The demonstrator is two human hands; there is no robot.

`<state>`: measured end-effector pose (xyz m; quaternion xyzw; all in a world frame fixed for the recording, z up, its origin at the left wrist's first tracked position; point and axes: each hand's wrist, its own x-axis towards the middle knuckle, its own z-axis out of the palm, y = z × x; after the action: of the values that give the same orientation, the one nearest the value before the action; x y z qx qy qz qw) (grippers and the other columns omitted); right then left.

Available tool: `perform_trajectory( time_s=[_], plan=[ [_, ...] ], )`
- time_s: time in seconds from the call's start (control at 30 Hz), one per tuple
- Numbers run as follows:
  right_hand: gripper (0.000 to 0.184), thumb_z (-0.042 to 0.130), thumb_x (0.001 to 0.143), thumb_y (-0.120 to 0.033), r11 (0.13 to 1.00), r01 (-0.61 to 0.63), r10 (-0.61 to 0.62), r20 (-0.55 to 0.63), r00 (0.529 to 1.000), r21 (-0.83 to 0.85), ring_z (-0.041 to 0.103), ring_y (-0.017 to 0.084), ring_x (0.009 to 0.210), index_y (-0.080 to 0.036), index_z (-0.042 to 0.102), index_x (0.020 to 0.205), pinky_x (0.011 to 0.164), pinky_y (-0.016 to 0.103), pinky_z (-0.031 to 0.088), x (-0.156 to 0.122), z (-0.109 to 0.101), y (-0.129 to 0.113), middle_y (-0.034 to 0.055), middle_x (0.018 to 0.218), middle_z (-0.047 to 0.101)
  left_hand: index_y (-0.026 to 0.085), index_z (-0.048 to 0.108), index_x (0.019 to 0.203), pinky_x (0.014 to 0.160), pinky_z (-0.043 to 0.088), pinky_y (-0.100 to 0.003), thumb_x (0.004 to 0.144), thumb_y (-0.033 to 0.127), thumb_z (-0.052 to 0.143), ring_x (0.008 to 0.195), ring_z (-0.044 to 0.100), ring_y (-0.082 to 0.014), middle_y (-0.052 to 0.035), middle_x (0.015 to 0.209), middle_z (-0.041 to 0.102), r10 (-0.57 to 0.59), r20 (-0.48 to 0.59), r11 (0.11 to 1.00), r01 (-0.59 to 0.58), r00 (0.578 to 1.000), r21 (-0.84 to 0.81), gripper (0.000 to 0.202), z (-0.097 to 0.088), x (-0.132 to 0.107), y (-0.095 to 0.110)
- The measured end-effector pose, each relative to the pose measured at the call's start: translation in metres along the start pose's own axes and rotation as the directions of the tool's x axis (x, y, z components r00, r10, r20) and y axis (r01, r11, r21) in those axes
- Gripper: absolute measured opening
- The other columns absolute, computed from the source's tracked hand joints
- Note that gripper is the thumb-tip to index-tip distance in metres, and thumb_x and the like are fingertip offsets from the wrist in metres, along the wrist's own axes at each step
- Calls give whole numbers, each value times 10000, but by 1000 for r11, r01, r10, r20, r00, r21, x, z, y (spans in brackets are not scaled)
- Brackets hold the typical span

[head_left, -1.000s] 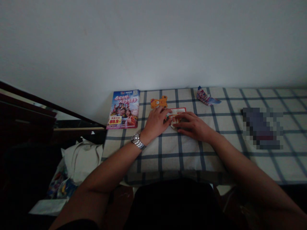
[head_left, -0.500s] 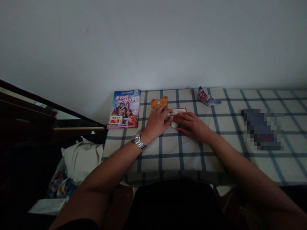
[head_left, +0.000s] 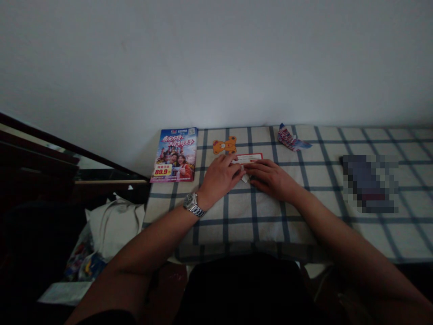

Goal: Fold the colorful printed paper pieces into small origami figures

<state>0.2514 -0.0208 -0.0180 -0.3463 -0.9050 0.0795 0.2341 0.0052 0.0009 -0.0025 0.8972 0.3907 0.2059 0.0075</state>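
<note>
A small red and white paper lies on the checked tablecloth, mostly covered by both hands. My left hand, with a metal watch on the wrist, presses its fingers down on the paper's left part. My right hand lies on the right part, fingers together, pressing a folded white corner. An orange bear-shaped card sits just beyond my left hand.
A colourful flyer lies at the table's far left corner. A folded blue and red paper sits near the wall. A blurred dark object lies to the right. Bags and cloth are on the floor at left.
The paper has been folded smaller under the hands. My right hand's fingers slid left toward my left hand, and less of the red print shows.
</note>
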Motion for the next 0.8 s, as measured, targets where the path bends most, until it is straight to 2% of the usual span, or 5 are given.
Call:
perform_trajectory(
  time_s=[0.07,0.17,0.37,0.57,0.8],
  plan=[
    [371,613,1037,-275,1000,1,-1,-8,1000,7,615,319,1341,-207,667,1397,1161,561,521,0,1,0,100,1423,705,164,716,1061,1038,529,-464,1064,358,589,1185,604,-287,-106,1242,660,57,37,998,-58,998,26,232,-4,-3,3],
    [369,617,1035,-279,1000,0,0,-19,1000,4,625,316,1328,-194,667,1391,1164,550,520,-1,1,1,110,1405,711,151,701,1101,1019,544,-443,1065,377,590,1103,634,-261,-94,1163,683,75,70,997,-77,995,20,255,-6,-5,6],
    [405,616,1029,-272,998,-57,57,-13,998,-12,623,337,1324,-217,655,1428,1116,575,543,-4,-2,4,149,1442,661,170,647,1333,1012,560,-430,1068,373,584,1160,635,-268,-105,1295,660,123,100,992,-126,987,31,339,-9,-6,7],
    [375,587,1048,-259,997,-65,67,-41,997,45,629,309,1322,-219,651,1416,1122,545,545,-3,-5,3,124,1430,679,167,615,1380,1078,538,-450,1051,360,609,1235,592,-285,-112,1333,630,106,131,994,-110,986,24,381,-13,-7,13],
    [373,615,1023,-252,998,-60,59,-49,997,-14,617,332,1313,-180,685,1382,1135,559,534,-2,-2,4,143,1397,697,155,579,1432,1117,522,-462,1050,356,607,1271,559,-290,-118,1363,604,89,147,996,-92,985,17,432,-13,-8,14]
  ],
)
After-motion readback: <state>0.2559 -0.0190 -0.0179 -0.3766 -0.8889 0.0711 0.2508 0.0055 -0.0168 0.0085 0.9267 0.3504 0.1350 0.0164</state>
